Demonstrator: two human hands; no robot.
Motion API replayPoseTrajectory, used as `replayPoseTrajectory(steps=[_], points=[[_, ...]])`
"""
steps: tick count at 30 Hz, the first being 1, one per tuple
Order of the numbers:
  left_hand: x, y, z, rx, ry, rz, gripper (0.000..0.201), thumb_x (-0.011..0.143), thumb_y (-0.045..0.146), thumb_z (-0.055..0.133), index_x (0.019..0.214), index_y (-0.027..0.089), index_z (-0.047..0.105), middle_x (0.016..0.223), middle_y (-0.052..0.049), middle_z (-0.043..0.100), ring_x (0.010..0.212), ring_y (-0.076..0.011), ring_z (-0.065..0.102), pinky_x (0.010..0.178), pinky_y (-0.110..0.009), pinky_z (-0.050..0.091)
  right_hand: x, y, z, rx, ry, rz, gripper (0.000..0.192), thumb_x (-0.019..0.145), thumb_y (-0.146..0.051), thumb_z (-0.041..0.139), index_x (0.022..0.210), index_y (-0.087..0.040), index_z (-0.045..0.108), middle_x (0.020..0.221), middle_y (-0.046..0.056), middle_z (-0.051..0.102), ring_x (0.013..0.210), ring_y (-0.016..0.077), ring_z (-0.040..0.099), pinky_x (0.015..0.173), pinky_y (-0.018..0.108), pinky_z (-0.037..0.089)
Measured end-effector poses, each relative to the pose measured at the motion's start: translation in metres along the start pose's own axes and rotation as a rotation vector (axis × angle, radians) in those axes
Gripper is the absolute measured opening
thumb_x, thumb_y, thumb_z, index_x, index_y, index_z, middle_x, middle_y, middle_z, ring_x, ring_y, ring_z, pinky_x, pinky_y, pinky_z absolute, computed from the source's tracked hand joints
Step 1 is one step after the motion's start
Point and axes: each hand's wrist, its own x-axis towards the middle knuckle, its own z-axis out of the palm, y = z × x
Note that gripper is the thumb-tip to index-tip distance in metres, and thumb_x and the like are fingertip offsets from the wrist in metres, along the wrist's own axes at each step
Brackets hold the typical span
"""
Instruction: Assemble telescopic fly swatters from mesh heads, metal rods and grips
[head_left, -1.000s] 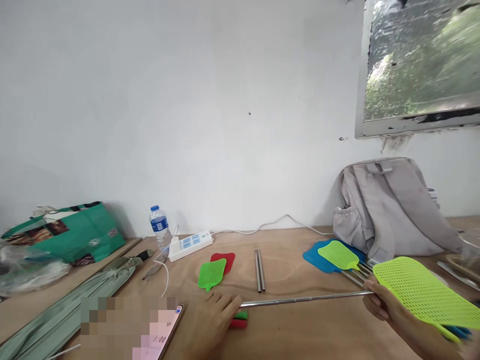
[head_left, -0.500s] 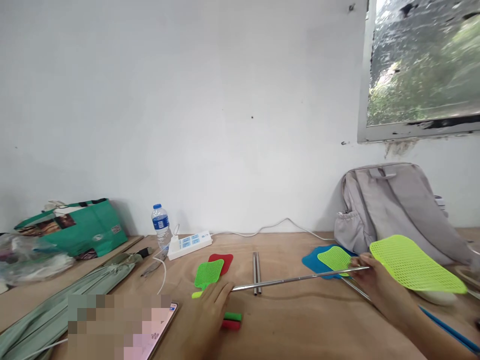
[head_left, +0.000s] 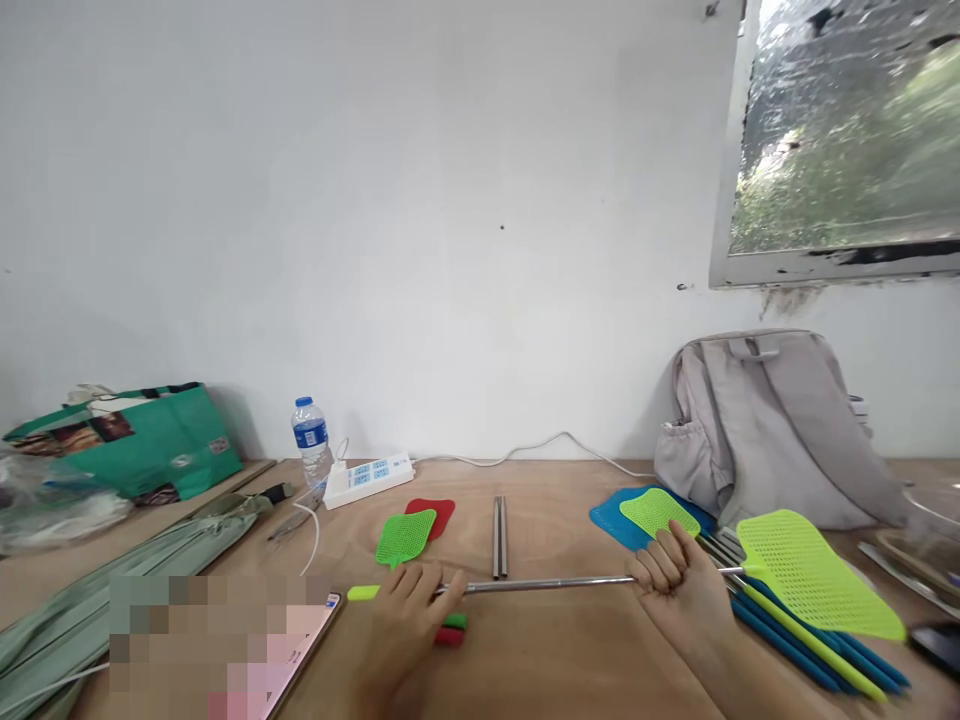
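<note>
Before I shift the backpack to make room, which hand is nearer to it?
Right. The right hand grips the metal rod in front of the backpack; the left hand holds that rod farther off to the left.

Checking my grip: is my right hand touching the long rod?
Touching: the head view shows the right hand closed around the long rod, which emerges on both sides.

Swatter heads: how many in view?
5: green head overlapping red head, left; lime head on blue head, right; other lime head beside right hand. More may be hidden under the blue.
</note>
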Motion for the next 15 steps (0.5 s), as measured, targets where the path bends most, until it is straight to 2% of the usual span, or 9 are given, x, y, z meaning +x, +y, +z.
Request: replayPoseTrajectory(steps=[6,10,15], points=[[-0.018,-0.020,-0.002,-0.004,0.076,0.012,0.023,0.081,0.007,0.037,0.087,0.021,0.054,0.070,-0.001,0.053,0.062,-0.0148,0.045,0.063,-0.028,0.031,-0.016,-0.020,-0.003,-0.154,-0.051,-0.183,0.046,0.086,-0.031,0.036,0.050,-0.018,0.009,0.039,-0.008,0.008,0.035,0.0075,0.005,0.033,0.022,0.019],[-0.019,-0.029,-0.012,0.021,0.107,0.052,0.026,0.083,0.006,0.033,0.084,0.021,0.054,0.067,-0.001,0.053,0.059,-0.0137,0.045,0.060,-0.027,0.031,-0.024,-0.042,-0.016,-0.312,-0.076,-0.298,0.046,0.085,-0.031,0.038,0.050,-0.018,0.012,0.035,-0.007,0.017,0.031,0.0061,0.012,0.033,0.022,0.019],[-0.024,-0.035,-0.019,0.021,0.127,0.079,0.023,0.084,0.010,0.034,0.083,0.021,0.055,0.066,-0.001,0.054,0.060,-0.0138,0.046,0.060,-0.026,0.032,-0.034,-0.071,-0.031,-0.350,-0.059,-0.384,0.045,0.083,-0.027,0.042,0.048,-0.018,0.015,0.034,-0.007,0.022,0.030,0.0055,0.017,0.033,0.021,0.019]])
